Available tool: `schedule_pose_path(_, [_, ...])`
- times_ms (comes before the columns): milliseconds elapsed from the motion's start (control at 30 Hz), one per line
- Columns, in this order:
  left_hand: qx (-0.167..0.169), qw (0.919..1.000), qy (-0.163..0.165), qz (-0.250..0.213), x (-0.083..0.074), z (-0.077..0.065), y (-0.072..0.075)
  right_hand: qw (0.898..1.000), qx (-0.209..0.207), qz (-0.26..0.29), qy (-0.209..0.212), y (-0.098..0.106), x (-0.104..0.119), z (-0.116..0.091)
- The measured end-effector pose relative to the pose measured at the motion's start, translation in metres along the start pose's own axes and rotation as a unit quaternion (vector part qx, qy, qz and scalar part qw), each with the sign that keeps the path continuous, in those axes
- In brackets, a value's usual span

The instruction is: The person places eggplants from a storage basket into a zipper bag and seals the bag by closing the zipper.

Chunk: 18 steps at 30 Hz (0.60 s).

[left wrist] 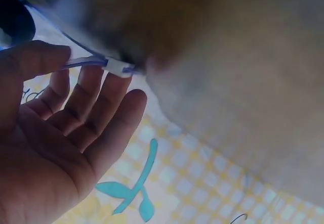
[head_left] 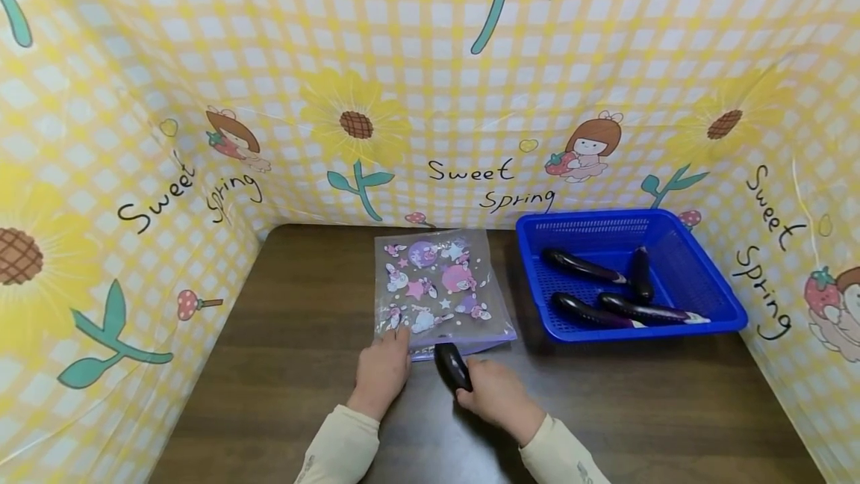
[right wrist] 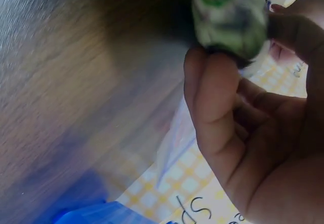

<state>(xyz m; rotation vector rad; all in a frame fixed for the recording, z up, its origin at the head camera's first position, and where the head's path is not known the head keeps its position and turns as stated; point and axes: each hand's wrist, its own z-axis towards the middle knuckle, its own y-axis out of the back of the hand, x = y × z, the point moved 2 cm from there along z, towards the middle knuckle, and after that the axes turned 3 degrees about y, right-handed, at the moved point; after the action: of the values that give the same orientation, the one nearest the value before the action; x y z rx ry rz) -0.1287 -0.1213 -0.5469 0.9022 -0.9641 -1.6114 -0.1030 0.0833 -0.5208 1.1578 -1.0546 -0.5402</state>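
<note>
A clear zip bag point(head_left: 430, 293) printed with pink and purple cartoon figures lies flat on the table, its purple-edged mouth toward me. At the left corner of that mouth, my left hand point(head_left: 384, 368) pinches the edge. The left wrist view shows its thumb and fingers at the purple zip strip, close to a white slider point(left wrist: 118, 67). My right hand point(head_left: 500, 398) grips a dark eggplant point(head_left: 452, 366) by its stem end. The eggplant's rounded tip points at the bag's mouth and overlaps its edge. Its green stem end point(right wrist: 230, 24) faces the right wrist camera.
A blue plastic basket point(head_left: 537, 312) stands at the back right of the brown wooden table point(head_left: 269, 364), with several eggplants point(head_left: 584, 266) lying in it. A yellow checked cloth point(head_left: 416, 81) with sunflowers rises behind the table and at both sides.
</note>
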Motion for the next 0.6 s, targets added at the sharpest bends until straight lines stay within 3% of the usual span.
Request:
schedule_pose_path(267, [-0.006, 1.0000, 0.003, -0.005, 0.003, -0.007, -0.002, 0.996, -0.009, 0.011, -0.085, -0.005, -0.013, 0.004])
schedule_pose_path(600, [-0.012, 0.9999, 0.005, -0.003, -0.002, -0.008, 0.004, 0.991, -0.033, -0.023, -0.130, 0.005, -0.022, 0.005])
